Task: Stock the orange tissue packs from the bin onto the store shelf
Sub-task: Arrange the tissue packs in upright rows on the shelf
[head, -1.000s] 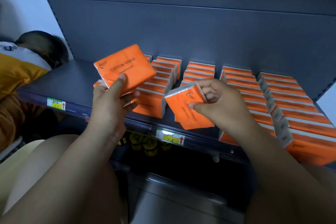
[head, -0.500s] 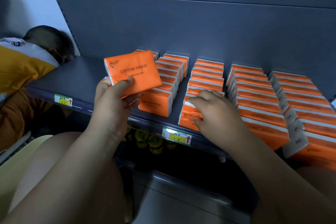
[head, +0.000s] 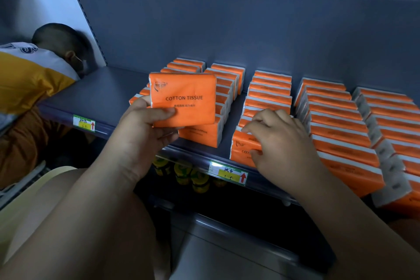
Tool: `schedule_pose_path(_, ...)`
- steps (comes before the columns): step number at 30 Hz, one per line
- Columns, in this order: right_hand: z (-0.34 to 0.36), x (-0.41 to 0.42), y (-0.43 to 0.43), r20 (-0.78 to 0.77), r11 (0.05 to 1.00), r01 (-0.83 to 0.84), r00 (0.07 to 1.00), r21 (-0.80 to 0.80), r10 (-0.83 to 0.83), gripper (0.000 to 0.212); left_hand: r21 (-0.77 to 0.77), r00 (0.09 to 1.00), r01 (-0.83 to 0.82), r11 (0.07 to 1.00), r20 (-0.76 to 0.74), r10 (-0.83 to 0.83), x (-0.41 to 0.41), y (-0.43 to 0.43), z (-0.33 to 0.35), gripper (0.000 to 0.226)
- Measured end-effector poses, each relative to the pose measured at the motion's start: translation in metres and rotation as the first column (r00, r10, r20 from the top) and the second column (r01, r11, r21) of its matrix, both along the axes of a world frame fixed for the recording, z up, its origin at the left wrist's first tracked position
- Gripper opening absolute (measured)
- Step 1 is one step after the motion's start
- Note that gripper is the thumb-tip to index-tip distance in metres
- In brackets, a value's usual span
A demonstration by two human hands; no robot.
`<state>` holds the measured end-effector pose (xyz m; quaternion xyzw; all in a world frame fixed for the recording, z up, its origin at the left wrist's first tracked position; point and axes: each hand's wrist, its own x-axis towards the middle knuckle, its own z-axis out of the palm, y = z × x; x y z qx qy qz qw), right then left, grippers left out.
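While the left hand (head: pixel 138 129) has its grip on one orange tissue pack (head: pixel 184 100), thumb across the front and fingers behind, that pack is held up in the air just above the front of the second row from the left. Right next to it, the right hand (head: pixel 281 141) has its grip curled over the front pack (head: pixel 244 146) of the third row, thumb on the face and fingers over the top edge, looks like it's seating that one at the shelf (head: pixel 95 98) lip. Going outward from there, there are five rows of packs (head: pixel 336 118) standing front to back, and the ones further right run all the way to the edge. Left of the held pack the shelf is bare. So I'd say a good chunk is done, one pack is going in, one is waiting, and the left side probably still needs filling. Can't see the bin at all, so no idea how many are left. Further left a person in a yellow and white shirt (head: pixel 29 75) is bent down.
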<state>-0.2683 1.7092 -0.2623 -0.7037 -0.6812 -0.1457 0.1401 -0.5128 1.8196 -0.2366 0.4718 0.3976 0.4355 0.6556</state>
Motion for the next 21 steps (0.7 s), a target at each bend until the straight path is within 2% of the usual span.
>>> schedule_pose_path(5,0.002,0.013,0.001,-0.086,1.0,-0.017,0.996,0.011,0.018,0.054,0.006,0.999,0.026,1.0,-0.046,-0.026,-0.006,0.009,-0.003,0.051)
schedule_pose_path(8,0.0,0.016,0.002,-0.109,0.998,-0.057,0.992,0.014,0.058,0.044,0.009,0.996,0.036,0.999,-0.082,-0.035,-0.005,0.011,-0.007,0.053)
schedule_pose_path(10,0.0,0.015,0.003,-0.149,0.994,-0.081,0.985,0.077,0.092,0.035,0.013,0.993,0.061,0.998,-0.107,-0.059,-0.004,0.011,-0.008,0.051)
schedule_pose_path(13,0.002,0.007,0.001,-0.307,0.974,-0.095,0.939,0.204,0.156,0.043,0.012,0.981,0.132,0.991,-0.146,-0.129,-0.004,0.01,-0.009,0.047)
schedule_pose_path(15,0.005,-0.006,0.001,-0.533,0.964,-0.091,0.819,0.249,0.214,0.041,0.0,0.965,0.194,0.981,-0.177,-0.191,-0.003,0.009,-0.01,0.046)
schedule_pose_path(18,0.006,-0.035,0.006,-0.817,0.97,-0.119,0.523,0.213,0.244,0.033,-0.041,0.949,0.227,0.973,-0.217,-0.23,-0.003,0.009,-0.013,0.045)
schedule_pose_path(19,0.003,-0.043,0.008,-0.848,0.97,-0.121,0.471,0.213,0.245,0.029,-0.056,0.949,0.207,0.977,-0.23,-0.214,-0.004,0.009,-0.014,0.043)
schedule_pose_path(21,-0.004,-0.057,0.012,-0.858,0.965,-0.097,0.441,0.244,0.261,0.022,-0.025,0.931,0.133,0.991,-0.34,-0.133,-0.005,0.009,-0.017,0.032)
